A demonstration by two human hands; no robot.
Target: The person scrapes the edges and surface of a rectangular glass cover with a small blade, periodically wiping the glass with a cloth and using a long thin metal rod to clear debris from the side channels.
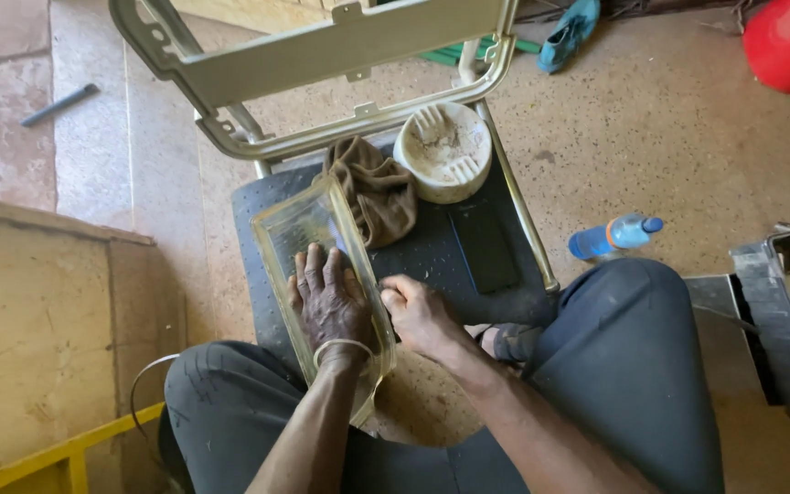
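At centre frame, my left hand (329, 302) lay flat, fingers spread, inside the clear rectangular plastic cover (308, 229) on the dark mat (441, 252). My right hand (420, 314) pinched its right edge. Above, a round white bowl (443, 151) held pale dust.

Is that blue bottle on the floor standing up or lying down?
Lying down. The blue bottle rests on its side on the floor, cap pointing right, beside the person's knee.

Left hand (329, 306) flat on clear lens (304, 229); right hand (421, 316) at its edge.
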